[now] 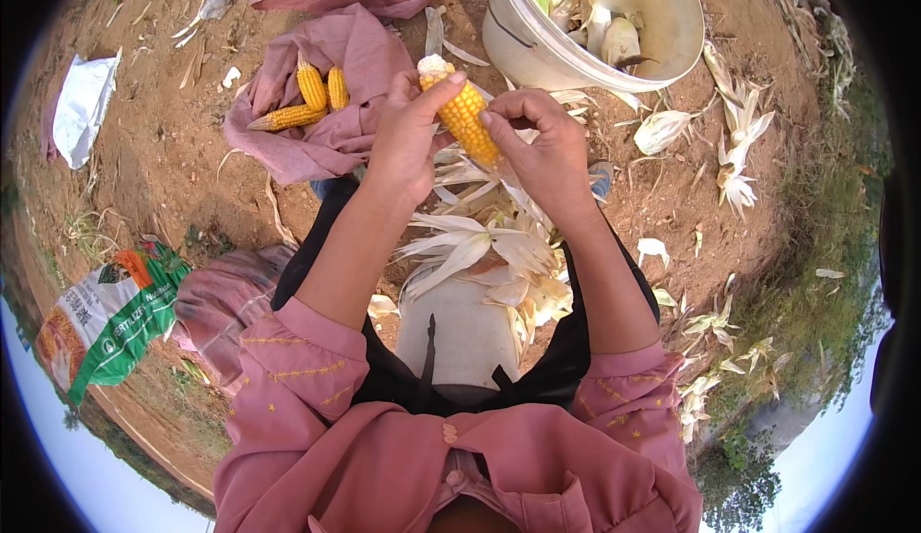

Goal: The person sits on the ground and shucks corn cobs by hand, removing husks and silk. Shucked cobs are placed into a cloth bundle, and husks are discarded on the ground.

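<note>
Between my hands is a yellow ear of corn, tilted, with its pale butt end up and to the left. My left hand grips it near that end, the thumb lying across the kernels. At its lower right side, the thumb and bent fingers of my right hand close on the ear. Beneath the hands, pale dry husks spill over a white bucket between my legs. Several bare yellow cobs rest on a pink cloth sack to the left.
A large white bucket with unhusked ears stands at the far right. Loose husks litter the dirt on the right. At left lie a green and white printed bag and a white plastic sheet.
</note>
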A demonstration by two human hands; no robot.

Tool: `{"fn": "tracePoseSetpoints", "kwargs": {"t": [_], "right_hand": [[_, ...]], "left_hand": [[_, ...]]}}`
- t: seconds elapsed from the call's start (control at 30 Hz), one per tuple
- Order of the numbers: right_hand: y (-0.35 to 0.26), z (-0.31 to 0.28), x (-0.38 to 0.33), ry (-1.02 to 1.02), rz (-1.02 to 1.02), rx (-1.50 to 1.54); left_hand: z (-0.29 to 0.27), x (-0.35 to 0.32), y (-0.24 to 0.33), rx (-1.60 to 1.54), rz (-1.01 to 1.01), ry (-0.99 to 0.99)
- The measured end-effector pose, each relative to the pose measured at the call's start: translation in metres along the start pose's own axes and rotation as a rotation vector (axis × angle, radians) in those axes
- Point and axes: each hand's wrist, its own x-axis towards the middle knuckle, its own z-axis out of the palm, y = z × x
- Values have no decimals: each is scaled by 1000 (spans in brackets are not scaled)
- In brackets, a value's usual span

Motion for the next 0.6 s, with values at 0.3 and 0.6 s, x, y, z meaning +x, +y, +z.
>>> {"fn": "tracePoseSetpoints", "kwargs": {"t": [0.3,0.6], "right_hand": [[2,-13,6,157,284,-160],[14,-10,5,-16,328,154]], "left_hand": [[-3,2,0,-5,13,3],[-4,2,1,-52,-7,1]]}}
